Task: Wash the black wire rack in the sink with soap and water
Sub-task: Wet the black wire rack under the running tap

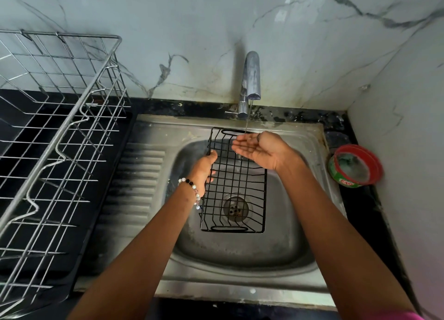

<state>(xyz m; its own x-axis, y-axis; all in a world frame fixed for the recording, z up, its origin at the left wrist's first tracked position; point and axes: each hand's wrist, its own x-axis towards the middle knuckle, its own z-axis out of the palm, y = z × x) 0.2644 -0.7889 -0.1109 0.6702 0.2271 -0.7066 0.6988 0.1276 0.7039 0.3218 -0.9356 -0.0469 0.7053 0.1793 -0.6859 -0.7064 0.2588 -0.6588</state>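
Note:
The black wire rack [236, 187] hangs over the steel sink [276, 250], tilted with its far end raised toward the tap [251, 79]. My left hand [204, 169], with a bead bracelet on the wrist, grips the rack's left edge. My right hand [258, 149] is held palm up and cupped above the rack's far end, under a thin stream of water falling from the tap. Nothing lies in that palm but water. The drain [235, 208] shows through the rack's wires.
A large steel dish rack [55, 137] stands on the black counter at the left, beside the sink's ribbed drainboard [139, 183]. A red and green tub of dish soap [355, 166] sits on the counter at the right, close to the marble wall.

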